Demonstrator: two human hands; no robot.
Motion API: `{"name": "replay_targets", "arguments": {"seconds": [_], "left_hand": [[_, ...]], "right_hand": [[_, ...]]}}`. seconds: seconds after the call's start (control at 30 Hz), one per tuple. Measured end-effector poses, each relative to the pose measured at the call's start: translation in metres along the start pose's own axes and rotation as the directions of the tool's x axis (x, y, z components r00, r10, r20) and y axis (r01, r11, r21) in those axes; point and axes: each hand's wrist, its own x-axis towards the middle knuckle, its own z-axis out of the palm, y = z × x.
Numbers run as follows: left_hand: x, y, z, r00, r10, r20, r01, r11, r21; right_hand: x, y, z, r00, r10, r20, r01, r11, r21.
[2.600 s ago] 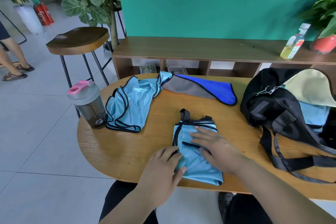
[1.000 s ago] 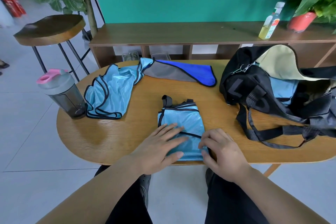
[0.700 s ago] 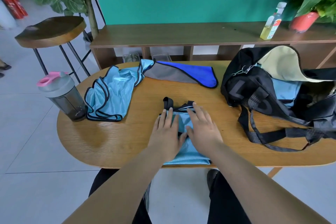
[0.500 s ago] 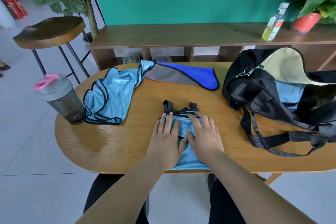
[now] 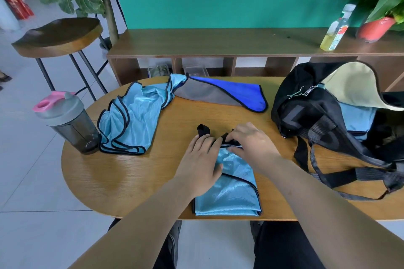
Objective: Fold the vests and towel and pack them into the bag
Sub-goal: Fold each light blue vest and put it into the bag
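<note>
A partly folded light-blue vest [image 5: 234, 190] with black trim lies at the table's near edge. My left hand [image 5: 200, 164] lies flat on its left side, fingers spread toward the far end. My right hand [image 5: 251, 141] pinches the vest's black-trimmed far edge. A second light-blue vest [image 5: 131, 120] lies crumpled at the left. A blue and grey towel [image 5: 220, 94] lies at the back of the table. The black bag [image 5: 317, 111] stands open at the right, with a light-blue cloth [image 5: 356, 119] inside.
A grey shaker bottle [image 5: 67, 122] with a pink lid stands at the table's [image 5: 135, 172] left edge. The bag's straps [image 5: 341, 174] trail over the right side. Behind are a low wooden shelf [image 5: 218, 41] with a bottle [image 5: 336, 28] and potted plant [image 5: 378, 26], and a stool [image 5: 59, 35].
Both hands slid from the vest's near end to its far end. My right hand went from lying flat to curling its fingers on the far black-trimmed edge.
</note>
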Motion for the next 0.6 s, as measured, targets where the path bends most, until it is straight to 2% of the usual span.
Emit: {"name": "replay_targets", "arguments": {"seconds": [0.1,0.2,0.4,0.5,0.6], "left_hand": [[0.002,-0.004,-0.003,0.998,0.030,-0.060,-0.029,0.999,0.015],[0.005,-0.009,-0.004,0.996,0.023,-0.081,-0.023,1.000,0.003],[0.010,-0.004,-0.006,0.997,-0.031,-0.069,0.034,0.999,0.030],[0.010,0.007,-0.007,0.991,0.028,-0.129,-0.025,0.999,0.022],[0.004,0.016,-0.003,0.995,0.070,-0.069,-0.069,0.998,0.008]], "right_hand": [[0.000,0.009,-0.001,0.998,-0.060,0.000,0.060,0.998,-0.007],[-0.001,0.016,-0.001,0.999,-0.046,0.027,0.045,0.998,0.051],[-0.002,0.019,0.010,0.997,0.075,0.035,-0.081,0.980,0.182],[0.000,0.017,0.016,0.992,0.129,-0.004,-0.124,0.961,0.246],[0.001,0.017,0.020,0.983,0.185,0.002,-0.179,0.945,0.273]]}}
